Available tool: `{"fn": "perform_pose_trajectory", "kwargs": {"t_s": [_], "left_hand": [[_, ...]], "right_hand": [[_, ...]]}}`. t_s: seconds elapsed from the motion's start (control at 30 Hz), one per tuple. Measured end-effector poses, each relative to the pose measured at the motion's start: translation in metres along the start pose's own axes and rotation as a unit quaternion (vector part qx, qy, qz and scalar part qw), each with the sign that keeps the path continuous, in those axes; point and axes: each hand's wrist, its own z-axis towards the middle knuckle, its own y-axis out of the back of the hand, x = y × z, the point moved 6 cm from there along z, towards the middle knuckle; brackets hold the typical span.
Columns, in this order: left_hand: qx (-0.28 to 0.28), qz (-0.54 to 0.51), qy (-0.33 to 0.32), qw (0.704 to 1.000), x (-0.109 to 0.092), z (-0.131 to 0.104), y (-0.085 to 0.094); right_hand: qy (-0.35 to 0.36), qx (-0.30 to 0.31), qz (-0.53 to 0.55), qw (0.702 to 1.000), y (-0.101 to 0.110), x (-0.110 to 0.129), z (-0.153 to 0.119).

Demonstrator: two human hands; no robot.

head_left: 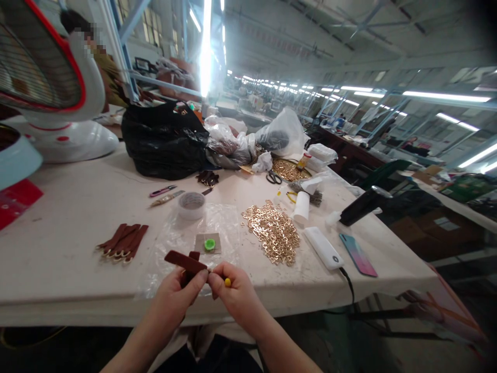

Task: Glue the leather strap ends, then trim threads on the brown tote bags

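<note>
My left hand (pixel 179 294) is closed around brown leather straps (pixel 185 260), which stick up past its thumb. The fingertips of my right hand (pixel 235 291) pinch at the strap's near end and touch my left thumb. Out of that same hand pokes the yellow end of a thin tool (pixel 228 283); the rest of it is hidden in the fingers. Just beyond my hands, a small square (pixel 201 243) bearing a bright green round lump (pixel 210 244) lies on a clear plastic sheet (pixel 229 228). To the left rests a group of brown straps with gold rings (pixel 126 239).
A heap of gold rings (pixel 272 230) spreads right of centre, near a white power bank (pixel 323 248) and a phone (pixel 357 254). Tape (pixel 191 205), a pink-handled cutter (pixel 163 190) and scissors (pixel 274 177) lie farther back. A black bag (pixel 165 140) and a fan (pixel 66 137) stand behind.
</note>
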Motion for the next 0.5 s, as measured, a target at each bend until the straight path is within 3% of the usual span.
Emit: {"fn": "perform_pose_trajectory", "kwargs": {"t_s": [0.07,0.17,0.27,0.37,0.5], "left_hand": [[0.046,-0.041,0.038,0.997,0.003,0.001,-0.002],[0.130,-0.086,0.094,0.983,0.005,-0.001,-0.008],[0.148,-0.106,0.116,0.976,0.005,-0.005,-0.011],[0.096,-0.092,0.074,0.988,0.002,-0.008,-0.011],[0.033,0.005,-0.052,0.998,-0.007,-0.012,-0.005]], "right_hand": [[0.044,0.000,-0.049,0.998,0.006,0.005,-0.001],[0.193,0.016,-0.155,0.969,0.012,0.023,-0.004],[0.298,0.054,-0.214,0.929,0.009,0.036,-0.006],[0.293,0.054,-0.215,0.930,0.008,0.038,0.000],[0.209,0.046,-0.169,0.962,0.006,0.032,0.004]]}}
